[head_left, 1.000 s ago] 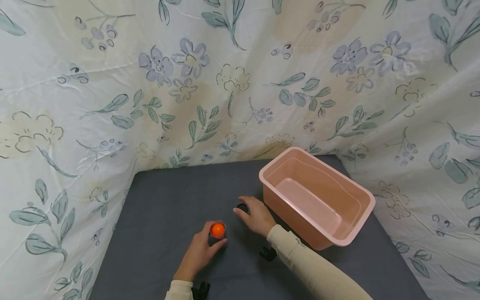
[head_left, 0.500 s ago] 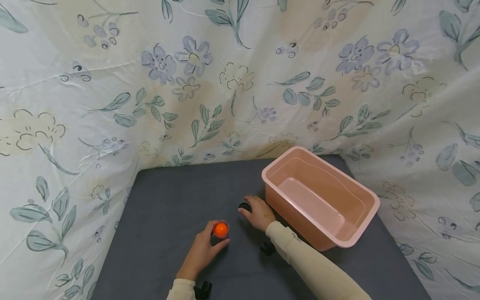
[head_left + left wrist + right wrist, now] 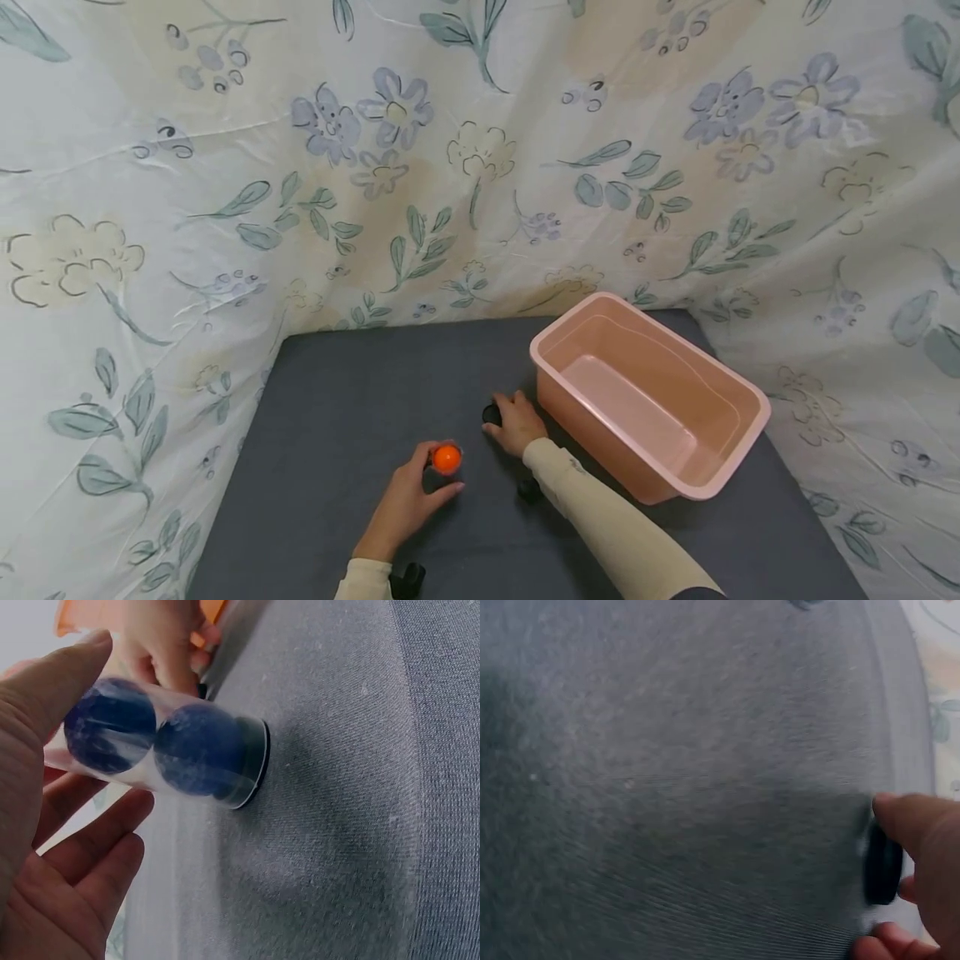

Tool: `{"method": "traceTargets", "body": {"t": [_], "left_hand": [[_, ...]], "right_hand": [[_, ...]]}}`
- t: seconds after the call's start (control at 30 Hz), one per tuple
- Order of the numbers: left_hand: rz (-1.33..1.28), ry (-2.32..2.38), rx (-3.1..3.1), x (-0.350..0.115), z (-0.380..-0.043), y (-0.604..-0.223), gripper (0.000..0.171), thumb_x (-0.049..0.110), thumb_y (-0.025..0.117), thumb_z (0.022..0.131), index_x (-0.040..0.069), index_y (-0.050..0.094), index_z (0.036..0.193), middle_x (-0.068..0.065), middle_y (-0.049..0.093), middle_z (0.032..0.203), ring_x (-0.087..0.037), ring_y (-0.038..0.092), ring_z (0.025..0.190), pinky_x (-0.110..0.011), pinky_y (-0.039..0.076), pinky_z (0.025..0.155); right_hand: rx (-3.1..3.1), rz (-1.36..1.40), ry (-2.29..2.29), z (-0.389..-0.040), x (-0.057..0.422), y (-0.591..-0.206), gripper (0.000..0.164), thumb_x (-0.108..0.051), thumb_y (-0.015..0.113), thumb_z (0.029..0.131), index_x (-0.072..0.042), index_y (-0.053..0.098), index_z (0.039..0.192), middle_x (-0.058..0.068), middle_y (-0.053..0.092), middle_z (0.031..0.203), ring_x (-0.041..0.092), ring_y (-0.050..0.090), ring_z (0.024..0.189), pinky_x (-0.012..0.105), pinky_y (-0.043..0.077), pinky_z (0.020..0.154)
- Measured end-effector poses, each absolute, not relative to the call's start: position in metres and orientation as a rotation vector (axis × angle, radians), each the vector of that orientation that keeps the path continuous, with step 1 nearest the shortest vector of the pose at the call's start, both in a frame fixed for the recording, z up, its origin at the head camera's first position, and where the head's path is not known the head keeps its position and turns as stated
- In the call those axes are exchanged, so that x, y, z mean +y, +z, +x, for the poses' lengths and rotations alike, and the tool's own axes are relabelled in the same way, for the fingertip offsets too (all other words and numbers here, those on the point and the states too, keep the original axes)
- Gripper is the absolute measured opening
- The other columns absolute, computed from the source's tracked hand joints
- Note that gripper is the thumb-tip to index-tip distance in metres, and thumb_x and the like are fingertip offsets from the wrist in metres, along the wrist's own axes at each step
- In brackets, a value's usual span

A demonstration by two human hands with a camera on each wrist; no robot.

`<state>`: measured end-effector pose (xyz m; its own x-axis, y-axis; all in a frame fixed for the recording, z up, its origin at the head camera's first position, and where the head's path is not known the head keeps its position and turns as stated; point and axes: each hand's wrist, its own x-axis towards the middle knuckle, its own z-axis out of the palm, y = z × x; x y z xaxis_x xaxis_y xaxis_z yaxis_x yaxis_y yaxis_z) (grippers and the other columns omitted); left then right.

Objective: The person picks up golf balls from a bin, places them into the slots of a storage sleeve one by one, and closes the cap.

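Note:
A clear tube (image 3: 225, 761) stands on the grey cloth by its dark base, with two dark blue balls (image 3: 199, 750) inside. At its top sits an orange ball (image 3: 447, 459). My left hand (image 3: 408, 500) is around the tube; the thumb stands apart from the wall, and some fingertips are off it in the left wrist view. Farther back, beside the bin, my right hand (image 3: 519, 427) pinches a round black cap (image 3: 883, 862) between thumb and fingers, low at the cloth. The palm partly hides the cap in the head view.
A pink rectangular bin (image 3: 645, 442) stands at the right, close to my right forearm. Dark grey cloth (image 3: 360, 392) covers the table. A flower-patterned curtain (image 3: 480, 250) hangs behind and along both sides.
My left thumb has moved away from the tube, leaving a gap. My right hand stays at the black cap, its fingers slightly closer together. The whole head view has shifted a little.

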<state>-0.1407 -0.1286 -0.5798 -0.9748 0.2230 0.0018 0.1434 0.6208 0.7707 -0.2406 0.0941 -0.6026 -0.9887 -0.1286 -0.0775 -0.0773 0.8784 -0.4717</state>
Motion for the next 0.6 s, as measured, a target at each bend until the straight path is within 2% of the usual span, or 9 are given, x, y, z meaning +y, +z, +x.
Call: {"method": "traceTargets", "body": {"t": [0.1, 0.2, 0.37, 0.43, 0.6], "left_hand": [[0.295, 1.305, 2.744, -0.128, -0.14, -0.578, 0.065, 0.045, 0.079, 0.077, 0.032, 0.044, 0.129, 0.008, 0.062, 0.125, -0.013, 0.061, 0.115, -0.049, 0.047, 0.1], [0.259, 1.312, 2.754, -0.128, -0.14, -0.575, 0.066, 0.052, 0.078, 0.075, 0.033, 0.045, 0.128, 0.008, 0.062, 0.125, -0.014, 0.061, 0.116, -0.051, 0.046, 0.101], [0.219, 1.321, 2.767, -0.132, -0.14, -0.572, 0.063, 0.052, 0.077, 0.075, 0.035, 0.045, 0.127, 0.008, 0.062, 0.125, -0.014, 0.06, 0.116, -0.053, 0.045, 0.102], [0.22, 1.331, 2.77, -0.134, -0.139, -0.571, 0.061, 0.051, 0.077, 0.076, 0.035, 0.046, 0.126, 0.008, 0.062, 0.125, -0.014, 0.061, 0.116, -0.053, 0.045, 0.102], [0.279, 1.357, 2.798, -0.137, -0.139, -0.57, 0.052, 0.057, 0.063, 0.084, 0.031, 0.046, 0.126, 0.006, 0.062, 0.126, -0.017, 0.06, 0.118, -0.053, 0.045, 0.102]], "right_hand": [[2.983, -0.148, -0.742, -0.242, 0.096, -0.605, 0.054, -0.039, 0.075, 0.083, -0.017, 0.058, 0.13, 0.018, 0.052, 0.12, 0.034, 0.057, 0.105, 0.05, 0.051, 0.085], [3.007, -0.147, -0.75, -0.243, 0.1, -0.605, 0.051, -0.037, 0.076, 0.083, -0.015, 0.061, 0.125, 0.015, 0.054, 0.117, 0.032, 0.058, 0.104, 0.048, 0.051, 0.086], [3.012, -0.17, -0.812, -0.236, 0.103, -0.599, 0.048, -0.035, 0.076, 0.082, -0.011, 0.061, 0.12, 0.01, 0.058, 0.112, 0.027, 0.06, 0.1, 0.043, 0.05, 0.087], [3.005, -0.183, -0.863, -0.231, 0.103, -0.596, 0.046, -0.035, 0.076, 0.082, -0.011, 0.062, 0.118, 0.009, 0.059, 0.11, 0.026, 0.061, 0.097, 0.043, 0.05, 0.086], [2.989, -0.233, -0.958, -0.22, 0.101, -0.585, 0.045, -0.038, 0.075, 0.083, -0.013, 0.062, 0.118, 0.006, 0.061, 0.109, 0.022, 0.06, 0.095, 0.041, 0.051, 0.086]]}}
